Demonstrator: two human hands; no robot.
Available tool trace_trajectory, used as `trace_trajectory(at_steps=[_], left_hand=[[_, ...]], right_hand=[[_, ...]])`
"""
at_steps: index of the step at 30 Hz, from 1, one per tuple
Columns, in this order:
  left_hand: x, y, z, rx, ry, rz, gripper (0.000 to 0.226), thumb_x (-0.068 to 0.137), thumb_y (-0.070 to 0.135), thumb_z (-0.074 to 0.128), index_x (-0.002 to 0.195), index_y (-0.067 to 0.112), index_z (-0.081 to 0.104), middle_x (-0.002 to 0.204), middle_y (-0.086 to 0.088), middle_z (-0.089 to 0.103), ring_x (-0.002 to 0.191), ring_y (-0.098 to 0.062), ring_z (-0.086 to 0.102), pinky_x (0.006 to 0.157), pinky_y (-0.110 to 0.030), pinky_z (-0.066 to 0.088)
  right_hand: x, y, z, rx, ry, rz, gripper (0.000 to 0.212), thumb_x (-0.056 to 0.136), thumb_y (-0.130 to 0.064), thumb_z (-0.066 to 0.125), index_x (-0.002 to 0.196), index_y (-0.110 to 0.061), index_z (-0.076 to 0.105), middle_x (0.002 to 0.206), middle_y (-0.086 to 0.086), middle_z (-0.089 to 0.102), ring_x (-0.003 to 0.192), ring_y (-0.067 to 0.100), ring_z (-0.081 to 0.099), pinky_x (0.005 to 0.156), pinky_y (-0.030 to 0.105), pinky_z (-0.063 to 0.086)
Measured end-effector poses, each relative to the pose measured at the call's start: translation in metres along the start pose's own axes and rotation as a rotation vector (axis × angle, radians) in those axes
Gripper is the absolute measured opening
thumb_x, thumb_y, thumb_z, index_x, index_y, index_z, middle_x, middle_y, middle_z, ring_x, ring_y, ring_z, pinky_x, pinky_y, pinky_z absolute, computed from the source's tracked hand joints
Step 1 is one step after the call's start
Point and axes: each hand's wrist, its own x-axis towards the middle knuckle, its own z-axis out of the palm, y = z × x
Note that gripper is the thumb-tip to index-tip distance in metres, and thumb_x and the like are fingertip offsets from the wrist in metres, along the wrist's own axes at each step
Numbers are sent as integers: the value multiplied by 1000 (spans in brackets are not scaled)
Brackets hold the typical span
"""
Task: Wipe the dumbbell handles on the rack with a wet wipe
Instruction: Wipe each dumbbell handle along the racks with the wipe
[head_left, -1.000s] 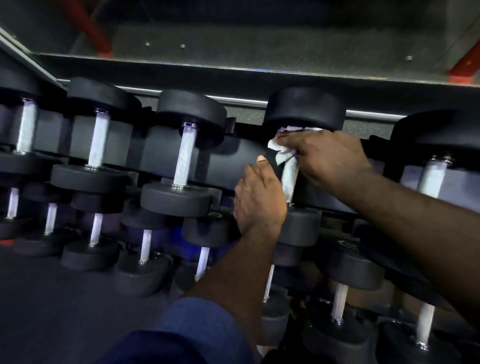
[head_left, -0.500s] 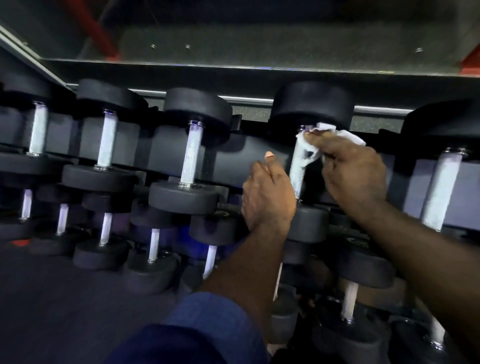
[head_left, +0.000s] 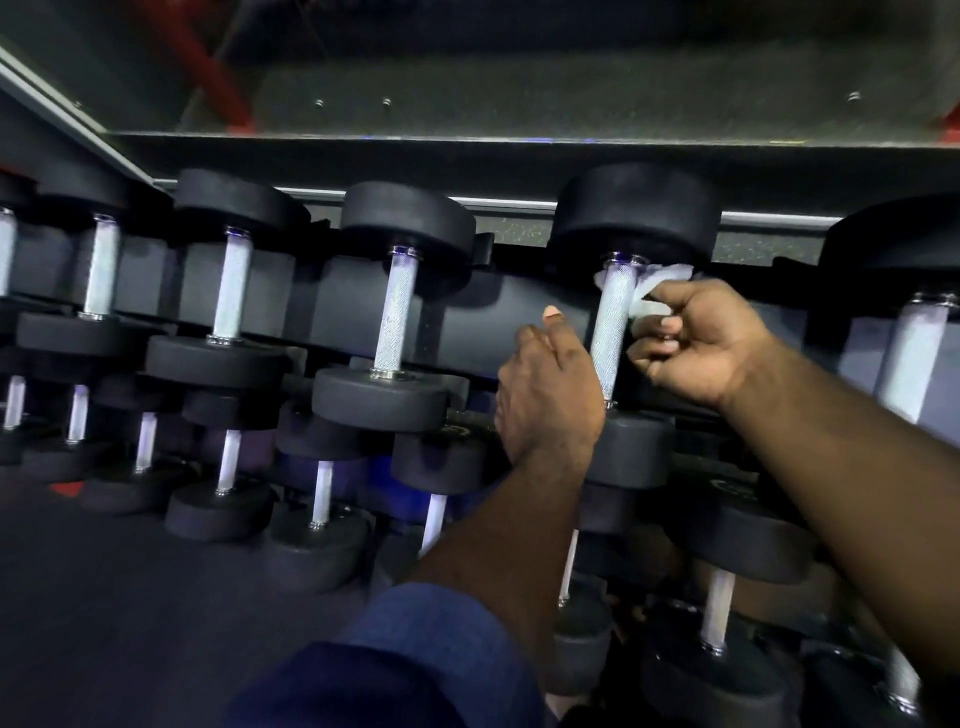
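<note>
Right hand (head_left: 696, 343): fingers curled, thumb and fingertips pinching a bunched white wet wipe (head_left: 655, 296). The wipe is pressed to the side of the knurled handle (head_left: 614, 332) nearest this hand, at the handle's far end. A corner of it shows on the handle's other side, so it passes behind the bar. The handle belongs to a black dumbbell (head_left: 636, 208) lying on the top tier of the rack (head_left: 498, 312), its far head just beyond the fingertips.

Left hand (head_left: 550, 395): back of the hand to the camera, thumb up, just across the handle from the right hand and beside the dumbbell's near head. Fingers hidden, so its grip cannot be told. Blue sleeve (head_left: 431, 639) on that forearm.

Further out from the left hand: neighbouring dumbbell (head_left: 408, 218) on the same tier, handle bare. Lower tiers sit below both wrists.
</note>
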Motion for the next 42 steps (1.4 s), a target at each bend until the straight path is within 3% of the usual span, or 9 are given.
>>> trace_trajectory(at_steps=[5,9,13,19,25,29,34,38,42], left_hand=[[3,-1,2,-13,4,0,50,110,53,25,120,20,62,128,-17,66,119,-41,56,97,-47,41],[4,-1,1,-24,12,5,43,111,44,29,118,17,62,129,-16,66,121,-41,54,95,-45,39],[2,-1,2,-18,19,3,41,110,44,29,118,20,62,125,-14,66,115,-38,57,92,-44,40],[3,-1,1,-27,28,-8,38,110,43,31,117,20,61,125,-15,66,115,-40,57,84,-41,33],[3,-1,1,-12,20,7,38,109,43,31,112,20,61,122,-14,66,112,-39,58,89,-45,40],[6,-2,1,-24,9,-10,37,110,42,31,116,19,60,127,-15,65,119,-39,55,93,-44,38],[4,-2,3,1,4,7,40,109,44,31,118,20,61,126,-14,65,119,-38,56,96,-46,40],[7,-5,4,-12,8,5,42,109,45,30,120,19,61,127,-13,65,119,-37,56,99,-47,41],[5,-3,4,0,9,11,41,109,44,31,117,18,62,124,-14,66,116,-39,58,94,-46,41]], right_hand=[[8,2,-4,184,-57,-49,23,75,-4,50,64,-23,52,64,-10,48,32,4,28,40,15,11],[16,1,1,128,-128,27,26,81,-4,40,85,-12,64,122,-2,72,32,5,28,38,16,13],[8,-12,-10,-1,-18,-26,33,97,-5,39,70,-22,46,56,-8,45,31,4,26,38,15,11],[16,-12,8,58,-75,61,37,97,-3,30,117,-16,58,67,-5,69,30,4,33,40,13,9],[8,-13,-9,8,-67,114,19,96,-17,46,86,-19,62,92,-10,61,45,3,35,42,14,21],[7,-19,10,-4,-51,157,41,99,-17,30,72,-9,60,55,1,62,44,1,30,58,13,10],[16,-16,-16,12,-131,128,25,91,-15,35,107,-15,54,122,-3,68,36,4,30,41,18,21],[14,-13,1,75,-107,129,18,82,-10,38,67,-14,47,49,-4,38,34,5,29,43,16,16],[5,-2,4,-282,17,-109,23,91,-7,47,77,-14,64,79,9,74,33,4,30,44,18,15]])
